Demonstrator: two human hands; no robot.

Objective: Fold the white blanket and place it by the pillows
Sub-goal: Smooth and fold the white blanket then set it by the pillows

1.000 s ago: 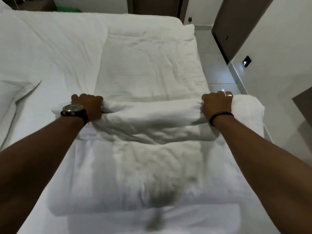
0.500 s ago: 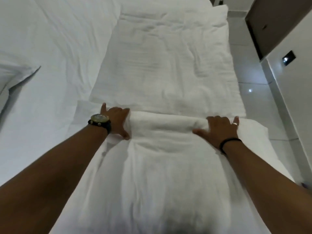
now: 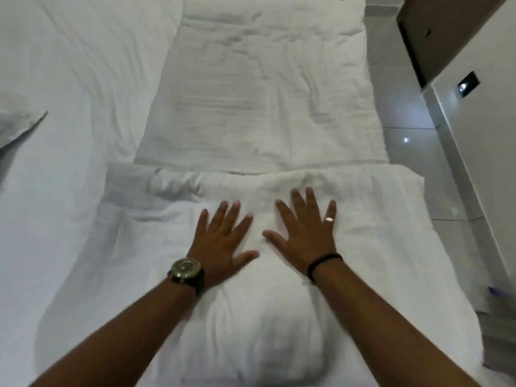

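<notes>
Both hands have let go of the fold edge they were clutching a second ago. Now the left hand (image 3: 220,241) and the right hand (image 3: 304,236) lie flat with the grip apart, fingers spread, pressing on the blanket (image 3: 251,317), side by side near its middle. Just beyond the fingertips runs the new fold line; further out the unfolded length stretches along the bed (image 3: 69,135). I judge one fold is finished and being smoothed. More folds remain, then carrying it to the pillow (image 3: 16,127), far left of the hands.

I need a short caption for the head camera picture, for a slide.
Both hands, left and right, press flat on the folded white blanket on the bed.
</notes>
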